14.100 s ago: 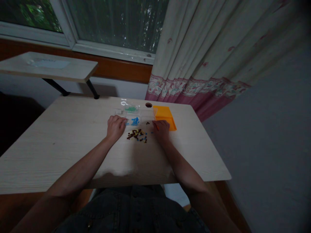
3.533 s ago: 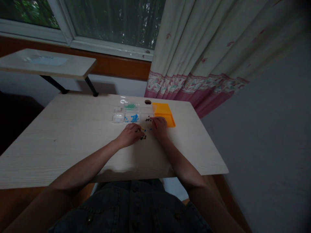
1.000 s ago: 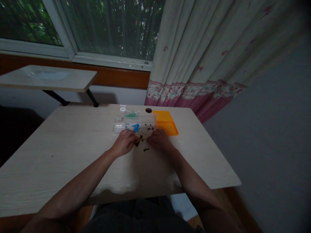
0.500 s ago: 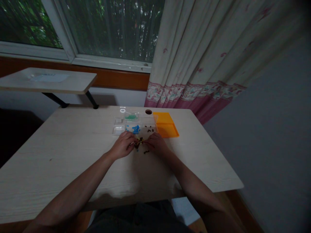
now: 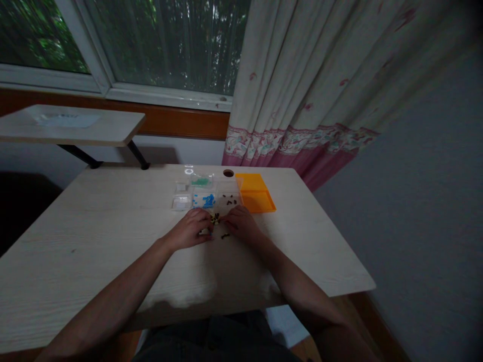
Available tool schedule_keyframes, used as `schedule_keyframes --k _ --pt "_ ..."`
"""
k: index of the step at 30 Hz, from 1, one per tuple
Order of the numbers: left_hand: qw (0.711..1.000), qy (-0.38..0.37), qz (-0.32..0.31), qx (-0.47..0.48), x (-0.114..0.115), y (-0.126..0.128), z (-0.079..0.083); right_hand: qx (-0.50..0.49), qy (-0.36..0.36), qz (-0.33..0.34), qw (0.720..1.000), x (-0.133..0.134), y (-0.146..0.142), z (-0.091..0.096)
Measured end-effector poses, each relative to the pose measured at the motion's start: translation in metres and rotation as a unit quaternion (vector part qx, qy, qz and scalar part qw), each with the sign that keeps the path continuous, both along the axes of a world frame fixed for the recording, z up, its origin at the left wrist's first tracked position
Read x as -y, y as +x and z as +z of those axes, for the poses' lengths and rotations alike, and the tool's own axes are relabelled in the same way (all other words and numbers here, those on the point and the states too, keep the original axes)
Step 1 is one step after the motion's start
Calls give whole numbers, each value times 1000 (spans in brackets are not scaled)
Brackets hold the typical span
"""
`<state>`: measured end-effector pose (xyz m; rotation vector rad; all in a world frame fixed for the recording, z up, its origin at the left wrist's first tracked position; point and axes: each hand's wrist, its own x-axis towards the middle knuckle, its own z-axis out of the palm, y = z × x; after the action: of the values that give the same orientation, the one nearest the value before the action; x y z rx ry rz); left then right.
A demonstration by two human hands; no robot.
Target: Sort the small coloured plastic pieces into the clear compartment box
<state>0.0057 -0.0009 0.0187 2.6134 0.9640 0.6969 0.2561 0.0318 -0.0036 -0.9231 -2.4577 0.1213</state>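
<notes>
A small heap of tiny dark and yellow beads (image 5: 216, 219) lies on the light wooden table (image 5: 113, 236), with a few more dark beads (image 5: 225, 235) just in front. My left hand (image 5: 190, 231) rests beside the heap, fingers curled toward it. My right hand (image 5: 241, 225) lies on the other side, fingertips pinched at the heap. What either hand grips is too small to make out. Behind the heap stands a clear compartment box (image 5: 206, 193) holding blue beads (image 5: 204, 200), green beads (image 5: 198, 181) and several dark beads (image 5: 227, 199).
An orange lid (image 5: 256, 192) lies right of the clear box. A round cable hole (image 5: 228, 173) is in the table near its far edge. A second small table (image 5: 71, 123) stands at the left under the window. A curtain (image 5: 302, 85) hangs behind.
Both hands have closed in around the heap over the last second. The heap is much smaller than 14 seconds ago, and dark beads now lie in the box's right compartment.
</notes>
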Motion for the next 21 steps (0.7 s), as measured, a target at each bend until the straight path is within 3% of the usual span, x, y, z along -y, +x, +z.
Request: schedule_keyframes --k 14,21 --pt "1000 1 8 10 -2 2 -3 14 -2 -10 1000 2 -5 0" --pt "991 36 109 72 -4 1 -3 -20 -7 -19 1000 1 -4 1"
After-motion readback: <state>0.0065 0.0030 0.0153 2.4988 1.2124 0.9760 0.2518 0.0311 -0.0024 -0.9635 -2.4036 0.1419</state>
